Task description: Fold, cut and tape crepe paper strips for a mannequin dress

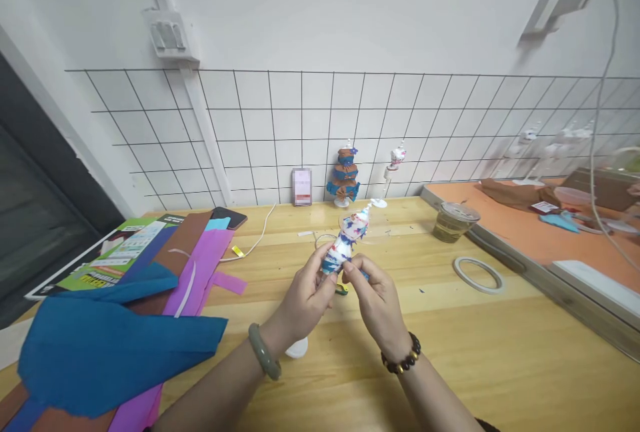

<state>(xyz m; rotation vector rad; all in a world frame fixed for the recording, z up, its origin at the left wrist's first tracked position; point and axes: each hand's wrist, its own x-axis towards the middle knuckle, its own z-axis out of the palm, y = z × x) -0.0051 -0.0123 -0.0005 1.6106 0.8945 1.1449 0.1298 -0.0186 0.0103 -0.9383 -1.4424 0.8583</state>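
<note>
L hand: left hand (305, 299) wrapped round lower part of the small cone-shaped figure covered in white, blue and pink crepe paper (346, 244); fingers (320, 265) closed on it. Green stone-like bangle on wrist.
R hand: right hand (376, 302) pinching at figure's base from the other side; fingers curled tight on the paper there, gap not visible. Dark bead bracelet on wrist.
Figure pos: held in air above mid desk, tilted w/ tip pointing away toward the wall, both hands touching it.
Progress (judgement): body looks mostly covered in ruffled layers; hands busy at bottom end, so base prob. the bit left. Can't tell if glue/tape is involved.
Materials: crepe looks soft, crinkly, matte; figure tapers to a narrow tip.
Desk: pale wooden desk (450, 352), smooth grain.
Paper stock: crumpled blue crepe sheet (115, 352) at left, lying over flat purple and brown paper sheets (200, 259); glossy green printed card (120, 252) behind.
Tape: white ring-shaped tape roll (479, 273) flat on desk, well apart at right.
Cup: clear plastic cup w/ yellowish liquid (453, 221), lidded, near the orange mat.
Other: brown-and-blue layered paper figure (344, 179) standing by the black wire grid on the wall; small white round cap (297, 349) on desk just under L wrist.
</note>
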